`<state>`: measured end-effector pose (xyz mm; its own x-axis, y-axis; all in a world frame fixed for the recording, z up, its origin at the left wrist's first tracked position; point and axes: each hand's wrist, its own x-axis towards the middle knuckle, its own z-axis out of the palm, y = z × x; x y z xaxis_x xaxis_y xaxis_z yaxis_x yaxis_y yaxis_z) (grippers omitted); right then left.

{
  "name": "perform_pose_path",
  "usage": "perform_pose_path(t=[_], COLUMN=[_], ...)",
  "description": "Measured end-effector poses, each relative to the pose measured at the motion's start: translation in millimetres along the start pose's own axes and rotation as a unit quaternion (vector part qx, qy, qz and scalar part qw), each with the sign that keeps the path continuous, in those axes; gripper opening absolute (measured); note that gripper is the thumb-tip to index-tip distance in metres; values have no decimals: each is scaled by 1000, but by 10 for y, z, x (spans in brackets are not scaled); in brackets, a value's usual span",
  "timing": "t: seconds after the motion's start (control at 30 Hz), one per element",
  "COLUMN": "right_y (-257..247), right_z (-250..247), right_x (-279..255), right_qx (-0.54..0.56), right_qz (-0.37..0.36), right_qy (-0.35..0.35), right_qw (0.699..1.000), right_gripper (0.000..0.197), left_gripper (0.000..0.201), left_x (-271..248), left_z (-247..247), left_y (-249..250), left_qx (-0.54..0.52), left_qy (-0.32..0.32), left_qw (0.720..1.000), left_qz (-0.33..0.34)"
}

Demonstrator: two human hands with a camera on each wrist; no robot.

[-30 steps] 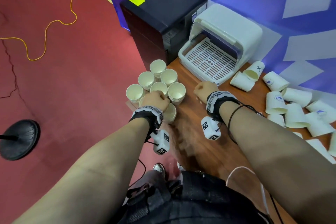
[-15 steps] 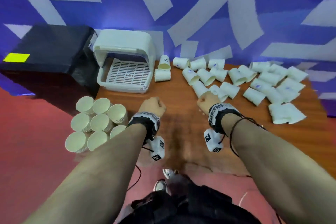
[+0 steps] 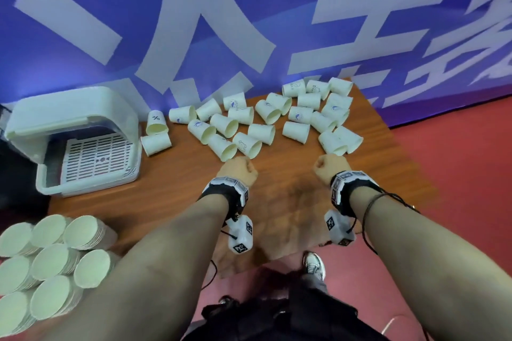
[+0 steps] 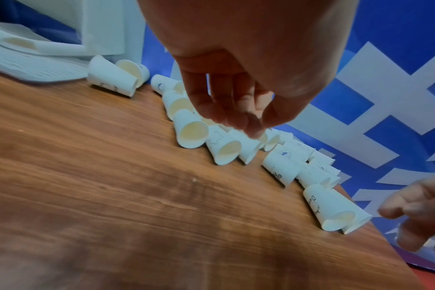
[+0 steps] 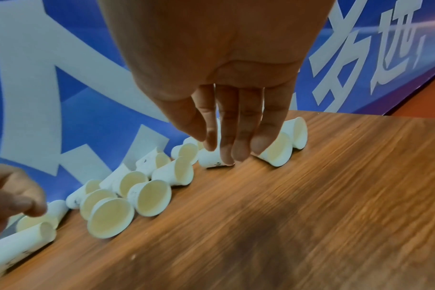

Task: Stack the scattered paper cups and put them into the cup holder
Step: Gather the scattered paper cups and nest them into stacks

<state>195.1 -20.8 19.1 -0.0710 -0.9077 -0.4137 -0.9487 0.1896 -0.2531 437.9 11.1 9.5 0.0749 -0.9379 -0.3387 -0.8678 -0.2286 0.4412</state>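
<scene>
Where stacked cups (image 3: 52, 260) stand, their bases are hidden.

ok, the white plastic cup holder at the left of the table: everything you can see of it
The white cup holder looks like moulded plastic: a rounded hood over an open front, with a slotted tray as its floor and a raised lip round the base. It sits upright at the far left of the wooden table, against the blue wall, and its tray holds no cups. Two paper cups lie on their sides just to its right; whether they touch it is unclear. Neither hand is near it.
</scene>
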Motion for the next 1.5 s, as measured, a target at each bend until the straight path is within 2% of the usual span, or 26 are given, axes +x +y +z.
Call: perform_pose_path(t=[0.13,0.23,0.43,0.53,0.6,0.67,0.77,0.87,0.93,1.0,1.1,1.2,1.33,1.5], right_y=[422,702,1266,1461,1552,1609,1685,1733,1745,1721,1648,1583,1562,1662], right_z=[-225,-482,-1042,-1214,-1291,-1343,-1365,-1311,-1256,-1183,-1057,-923,-733,-527], right_x=[479,862,1506,1667,1746,1806,1844,1834,1840,1857,1931,2081,2253,2372], right_qx=[-19,-23,0,-11,-19,-19,-34,-54,-73,-97,-139,-159,-187,-170], right_qz=[-16,-35,-48,-49,-52,-56,-60,-54,-65,-93,-141,-180,-233,-258], right_qy=[9,-10,-21,-33,-39,-46,-42,-53,-65,-86,-113,-137,-164,-169], right_qw=[1000,999,999,998,998,997,997,996,993,987,974,961,940,936], right_gripper=[25,26,23,22,21,20,25,37,50,64,73,73,73,70], left_gripper=[16,17,19,20,20,20,32,41,57,73,80,76,72,65], left_x=[392,696,1192,1257,1293,1364,1455,1522,1591,1625,1604,1631,1686,1713], left_z=[225,322,476,599,678,739,811,960,1067,1176,1319,1441,1596,1711], left_y=[478,906,1851,2131,2205,2219,2238,2251,2238,2208,2252,2323,2314,2426], left_qx=[23,59,54,72,73,64,70,61,59,90,152,169,101,35], left_qy=[-6,-5,34,57,61,30,-5,-28,-64,-79,-96,-117,-147,-109], left_qw=[1000,998,998,995,995,997,997,998,995,991,981,977,984,991], left_qz=[-6,-19,-17,-23,-25,-18,-6,17,41,58,76,50,-17,-65])
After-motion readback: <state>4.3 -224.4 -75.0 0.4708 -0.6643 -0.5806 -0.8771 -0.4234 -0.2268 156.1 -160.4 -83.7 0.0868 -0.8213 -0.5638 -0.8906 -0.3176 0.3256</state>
